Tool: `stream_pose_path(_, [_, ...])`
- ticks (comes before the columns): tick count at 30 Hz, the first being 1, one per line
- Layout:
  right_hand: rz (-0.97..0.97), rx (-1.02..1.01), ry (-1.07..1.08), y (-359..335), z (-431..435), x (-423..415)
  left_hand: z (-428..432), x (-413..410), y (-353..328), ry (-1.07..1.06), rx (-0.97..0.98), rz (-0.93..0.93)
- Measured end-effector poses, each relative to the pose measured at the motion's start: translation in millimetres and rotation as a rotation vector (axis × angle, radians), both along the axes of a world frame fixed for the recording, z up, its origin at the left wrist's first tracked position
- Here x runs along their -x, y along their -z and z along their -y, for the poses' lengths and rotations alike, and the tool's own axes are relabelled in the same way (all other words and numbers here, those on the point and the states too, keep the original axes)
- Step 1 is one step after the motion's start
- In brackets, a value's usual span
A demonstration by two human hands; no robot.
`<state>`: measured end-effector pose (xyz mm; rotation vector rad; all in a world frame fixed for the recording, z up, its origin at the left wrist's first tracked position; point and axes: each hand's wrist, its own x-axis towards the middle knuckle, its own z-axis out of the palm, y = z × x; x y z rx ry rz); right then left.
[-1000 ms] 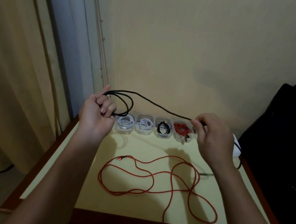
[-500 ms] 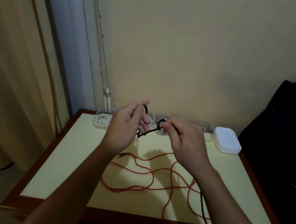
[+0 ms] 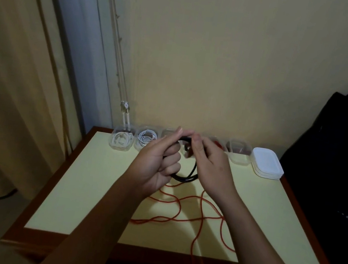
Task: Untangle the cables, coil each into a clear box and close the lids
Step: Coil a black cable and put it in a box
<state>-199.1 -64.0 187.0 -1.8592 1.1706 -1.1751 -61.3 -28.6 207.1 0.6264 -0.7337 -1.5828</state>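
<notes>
Above the middle of the table, my left hand [image 3: 160, 163] grips a coil of black cable [image 3: 187, 178], fingers curled round it. My right hand [image 3: 210, 165] pinches the same cable at the top of the loop, close to my left fingertips. A long red cable [image 3: 179, 219] lies loose and looped on the table [image 3: 86, 186] below my hands. A row of clear boxes stands along the far edge: two at the left hold white cables [image 3: 122, 140] [image 3: 146, 139], one at the right [image 3: 239, 152] holds a red cable. The boxes between are partly hidden behind my hands.
A stack of white lids [image 3: 267, 166] sits at the far right corner. A dark bag [image 3: 331, 174] stands to the right of the table. Curtains [image 3: 15, 88] hang on the left, and blind cords [image 3: 124, 112] dangle above the leftmost box.
The black cable, first stretched between my spread hands, is now gathered into a coil. My hands have come together over the table's middle.
</notes>
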Motion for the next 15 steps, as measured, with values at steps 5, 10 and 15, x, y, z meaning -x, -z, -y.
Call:
stream_pose_path(5, [0.155,-0.046,-0.032,1,-9,-10,0,10,2,-0.034,-0.044,-0.166])
stream_pose_path(10, [0.212,-0.045,0.047,2,-14,-17,-3,19,9,-0.194,-0.017,0.063])
stream_pose_path(15, [0.189,-0.016,0.033,2,-12,-17,-6,21,12,-0.234,-0.007,0.129])
